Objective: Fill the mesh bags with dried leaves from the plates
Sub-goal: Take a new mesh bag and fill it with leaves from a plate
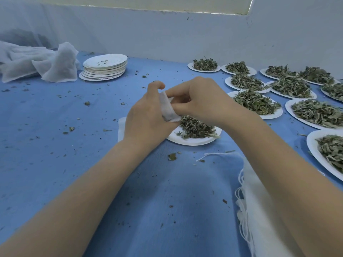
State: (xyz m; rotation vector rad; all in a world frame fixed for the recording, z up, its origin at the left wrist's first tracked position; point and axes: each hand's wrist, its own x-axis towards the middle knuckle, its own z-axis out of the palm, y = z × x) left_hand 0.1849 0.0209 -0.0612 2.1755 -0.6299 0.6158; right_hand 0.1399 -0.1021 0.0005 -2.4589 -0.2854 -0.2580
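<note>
stacked plates [105, 68] far left, leaf-filled plates [256, 102] right, cloth pile [37, 62] behind-left.

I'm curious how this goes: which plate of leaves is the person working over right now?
The plate directly under both hands, alone near the table's middle. The left hand and right hand hold a mesh bag above it; the other filled plates sit untouched at the right.

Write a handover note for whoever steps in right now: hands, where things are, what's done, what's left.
Left hand: holds a small mesh bag above the near plate.
Right hand: fingers pinch the bag's mouth, apparently opening it.
Near plate holds leaves, not yet bagged.
Empty bags lie at the right near edge; a stack of emptied plates stands far left, beside white mesh fabric.
Done: the stacked plates look emptied.
Left: the near plate, plus about ten full plates on the right.
</note>
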